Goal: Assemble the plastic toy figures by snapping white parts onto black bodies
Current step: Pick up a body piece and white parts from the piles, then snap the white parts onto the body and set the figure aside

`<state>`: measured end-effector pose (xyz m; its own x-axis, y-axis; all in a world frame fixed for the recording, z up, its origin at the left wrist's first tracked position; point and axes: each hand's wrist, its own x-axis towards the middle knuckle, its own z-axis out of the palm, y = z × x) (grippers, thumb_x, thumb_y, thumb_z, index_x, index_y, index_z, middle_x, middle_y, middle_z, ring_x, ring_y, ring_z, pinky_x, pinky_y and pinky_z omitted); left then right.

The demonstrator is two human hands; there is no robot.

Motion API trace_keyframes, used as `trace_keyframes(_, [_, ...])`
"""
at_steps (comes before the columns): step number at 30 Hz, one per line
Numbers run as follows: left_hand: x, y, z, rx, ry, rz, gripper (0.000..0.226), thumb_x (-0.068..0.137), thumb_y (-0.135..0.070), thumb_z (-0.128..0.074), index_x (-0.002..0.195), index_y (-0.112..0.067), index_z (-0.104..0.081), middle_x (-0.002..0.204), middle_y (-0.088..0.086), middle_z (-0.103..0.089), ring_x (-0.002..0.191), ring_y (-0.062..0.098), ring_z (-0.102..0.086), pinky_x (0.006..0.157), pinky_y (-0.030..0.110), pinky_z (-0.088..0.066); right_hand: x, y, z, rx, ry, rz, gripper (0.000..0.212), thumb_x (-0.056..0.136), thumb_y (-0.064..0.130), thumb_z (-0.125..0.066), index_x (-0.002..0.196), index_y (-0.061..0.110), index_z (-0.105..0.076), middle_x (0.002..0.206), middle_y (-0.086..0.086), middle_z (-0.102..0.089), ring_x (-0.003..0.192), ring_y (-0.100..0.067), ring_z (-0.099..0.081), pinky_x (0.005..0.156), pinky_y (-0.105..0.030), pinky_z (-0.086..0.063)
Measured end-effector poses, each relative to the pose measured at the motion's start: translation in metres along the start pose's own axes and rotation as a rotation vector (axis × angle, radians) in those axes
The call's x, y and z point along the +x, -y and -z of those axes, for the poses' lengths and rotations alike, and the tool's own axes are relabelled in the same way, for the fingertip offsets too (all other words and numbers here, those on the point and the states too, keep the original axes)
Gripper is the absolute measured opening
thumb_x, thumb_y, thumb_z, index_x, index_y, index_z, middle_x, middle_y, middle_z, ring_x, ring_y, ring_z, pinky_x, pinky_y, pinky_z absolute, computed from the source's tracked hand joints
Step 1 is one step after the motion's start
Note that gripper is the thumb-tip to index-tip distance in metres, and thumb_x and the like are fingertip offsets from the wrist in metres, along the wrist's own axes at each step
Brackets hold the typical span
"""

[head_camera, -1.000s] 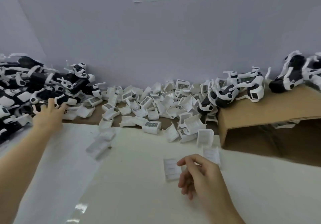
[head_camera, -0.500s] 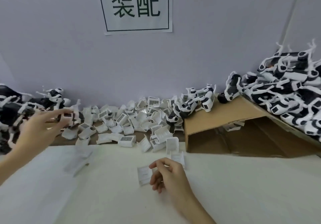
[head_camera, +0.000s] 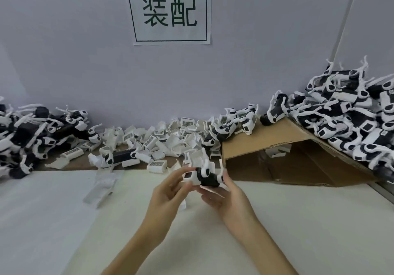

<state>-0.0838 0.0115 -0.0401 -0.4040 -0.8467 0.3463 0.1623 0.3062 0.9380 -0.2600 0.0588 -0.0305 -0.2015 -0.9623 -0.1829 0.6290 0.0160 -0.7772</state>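
Held above the bench near its back edge, the black toy body (head_camera: 210, 179) lies long axis left-to-right between my hands: left hand (head_camera: 170, 191) pinches its white end, right hand (head_camera: 226, 198) cradles beneath, fingers loosely curled.

- Held toy figure (head_camera: 206, 176): black body, white parts.
- Loose parts (head_camera: 156, 163): white, barcode-striped.
- Table (head_camera: 298, 221): off-white.
- Cardboard (head_camera: 266, 134): brown.
- Sign (head_camera: 170, 10): white, dark characters.

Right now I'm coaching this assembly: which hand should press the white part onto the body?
Left. The left hand has its fingers on the white part. The right hand cradles the black body from below, so it probably serves better as the brace.
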Motion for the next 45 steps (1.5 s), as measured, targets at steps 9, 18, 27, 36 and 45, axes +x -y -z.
trace_keyframes(9, [0.004,0.004,0.034,-0.478,0.028,0.187,0.041,0.103,-0.024,-0.061,0.144,-0.020,-0.065,0.134,0.021,-0.068,0.133,0.039,-0.064,0.118,0.042,-0.041,0.007,-0.002,-0.006,0.054,0.063,-0.021,0.055,0.085,0.034,-0.078,0.121,-0.006,-0.072,0.104,-0.015,-0.072,0.088,-0.022,-0.066,0.077,-0.028,-0.062])
trace_keyframes(18, [-0.004,0.009,0.020,-0.034,-0.149,0.184,0.028,0.094,-0.045,-0.079,0.120,-0.038,-0.068,0.099,0.012,-0.080,0.091,0.025,-0.078,0.085,0.019,-0.053,-0.006,-0.012,-0.013,-0.420,0.111,0.202,0.035,0.079,0.045,-0.078,0.108,0.026,-0.080,0.110,0.004,-0.079,0.108,-0.009,-0.072,0.082,-0.024,-0.059])
trace_keyframes(27, [-0.002,0.002,0.029,-0.152,-0.100,0.230,0.079,0.080,-0.060,-0.081,0.148,-0.029,-0.056,0.122,0.017,-0.074,0.096,0.037,-0.072,0.103,0.048,-0.052,-0.013,-0.002,-0.014,-0.556,0.157,0.209,0.051,0.086,0.052,-0.072,0.125,0.021,-0.067,0.114,-0.003,-0.077,0.102,-0.022,-0.077,0.079,-0.037,-0.061])
trace_keyframes(36, [-0.001,-0.005,0.033,-0.314,0.014,0.282,0.071,0.091,-0.051,-0.080,0.146,-0.014,-0.058,0.137,0.017,-0.070,0.111,0.035,-0.074,0.088,0.029,-0.059,-0.013,0.014,0.002,-0.588,0.306,0.119,0.049,0.095,0.038,-0.071,0.140,0.025,-0.054,0.090,-0.022,-0.072,0.072,-0.035,-0.070,0.058,-0.033,-0.054])
trace_keyframes(45, [0.001,-0.008,0.037,-0.313,0.042,0.497,0.070,0.103,-0.064,-0.052,0.134,-0.002,-0.063,0.116,0.022,-0.074,0.078,0.035,-0.071,0.082,0.043,-0.063,-0.011,0.028,0.020,-0.519,0.614,0.011,0.078,0.091,-0.022,-0.046,0.150,0.028,-0.050,0.138,-0.029,-0.061,0.127,-0.049,-0.060,0.109,-0.041,-0.051])
